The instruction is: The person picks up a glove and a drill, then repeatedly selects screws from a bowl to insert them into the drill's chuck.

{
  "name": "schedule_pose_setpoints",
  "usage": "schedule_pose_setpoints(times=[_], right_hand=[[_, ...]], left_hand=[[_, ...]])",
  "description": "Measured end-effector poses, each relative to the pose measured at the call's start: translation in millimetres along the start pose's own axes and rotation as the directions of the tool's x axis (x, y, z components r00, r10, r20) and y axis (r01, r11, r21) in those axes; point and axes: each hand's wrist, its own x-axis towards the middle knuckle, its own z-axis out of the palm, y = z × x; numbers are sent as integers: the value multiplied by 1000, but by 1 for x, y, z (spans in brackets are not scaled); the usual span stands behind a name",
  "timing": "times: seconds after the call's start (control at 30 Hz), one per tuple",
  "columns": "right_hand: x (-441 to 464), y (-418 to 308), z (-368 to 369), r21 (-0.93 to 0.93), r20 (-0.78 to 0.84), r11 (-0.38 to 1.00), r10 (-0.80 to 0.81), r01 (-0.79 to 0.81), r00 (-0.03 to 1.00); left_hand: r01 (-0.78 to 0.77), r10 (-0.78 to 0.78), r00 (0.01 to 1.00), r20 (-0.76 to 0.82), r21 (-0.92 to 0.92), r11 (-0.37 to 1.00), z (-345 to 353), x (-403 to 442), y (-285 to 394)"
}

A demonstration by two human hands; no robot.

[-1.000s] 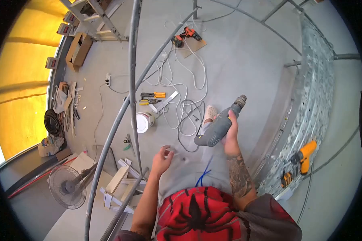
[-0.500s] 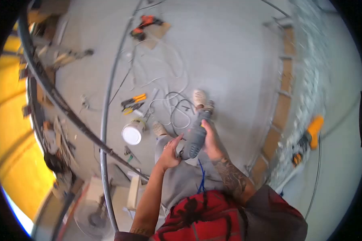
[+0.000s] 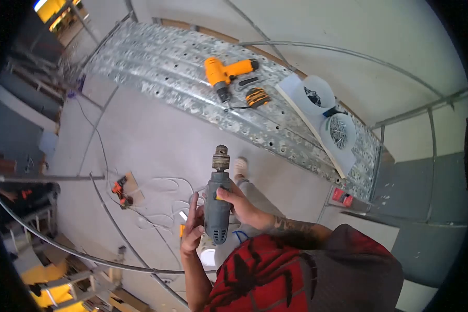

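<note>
My right hand (image 3: 239, 204) is wrapped round the grey corded drill (image 3: 218, 213), its thumb near a small yellow part on the side. The drill's chuck (image 3: 221, 158) points away from me, with no bit that I can make out. Beside the drill's left side is my left hand (image 3: 192, 229), fingers stretched out and apart; whether it touches the body is unclear. Ahead, a yellow drill (image 3: 218, 75) lies on the spattered metal scaffold plank (image 3: 156, 73), close to a black and yellow tape measure (image 3: 257, 97).
On the plank's right, a white board (image 3: 309, 127) carries a tub of screws (image 3: 339, 131) and another tub (image 3: 314, 96) with dark pieces. Scaffold tubes (image 3: 114, 266) cross at left. An orange drill (image 3: 121, 192) and white cable (image 3: 177, 180) lie on the floor.
My view has swung right, bringing the scaffold plank in front of me. The corded drill has turned more upright in view. My left hand's fingers now stretch along the drill's side.
</note>
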Motion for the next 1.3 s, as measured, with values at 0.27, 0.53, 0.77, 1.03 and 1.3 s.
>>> schedule_pose_setpoints(times=[0.27,0.53,0.77,1.03,1.3], right_hand=[[-29,-192,-41,-824,362,408,-151,392,920],[-44,-346,-261,-987,-158,142,-823,-72,546],[-7,-382,-302,-950,-287,132,-719,-281,633],[-36,-378,-311,-921,-387,309,-673,-235,631],[48,-369,-296,-982,187,-98,-434,160,881]], left_hand=[[65,-42,973,-228,93,994,49,61,30],[-1,456,837,-302,833,554,46,268,118],[145,574,769,-283,951,274,-7,398,148],[373,587,757,-289,928,-24,-12,450,149],[312,528,819,-224,946,-84,-44,457,138]])
